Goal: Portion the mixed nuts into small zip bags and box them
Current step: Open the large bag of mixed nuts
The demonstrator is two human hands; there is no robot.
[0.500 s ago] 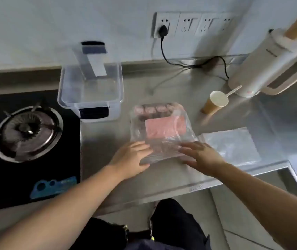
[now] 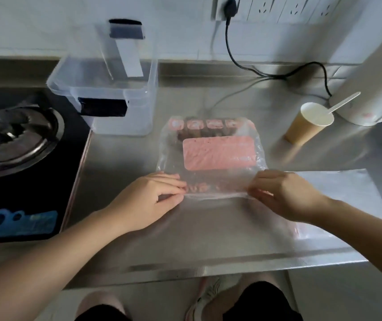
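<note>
Steel surface [image 2: 208, 239] taking up most of the view, gas hob [image 2: 18, 140] off at 9 o'clock. Clear storage box [image 2: 106, 89] parked at 11 o'clock with its lid [image 2: 125, 47] propped up behind it, probably left open so filled bags can drop straight in. Paper cup [image 2: 305, 126] with a white scoop [image 2: 342, 103] sitting at 2 o'clock, likely there for portioning. Flat stack of empty clear bags [image 2: 338, 195] at 3 o'clock, within easy reach.

Dead centre: big clear bag of mixed nuts [image 2: 213, 154] with the pink label, lying flat, mouth end facing the person. Left hand [image 2: 148, 200] pinching the near left corner, right hand [image 2: 285, 195] pinching the near right corner, both curled tight on the plastic. Looks like pulling the seal apart to get it open.

Compared with half a second back: hands no longer resting flat on the near edge, now pinching it and spread to the two corners. Camera closer too. Box, cup and spare bags not budged.
</note>
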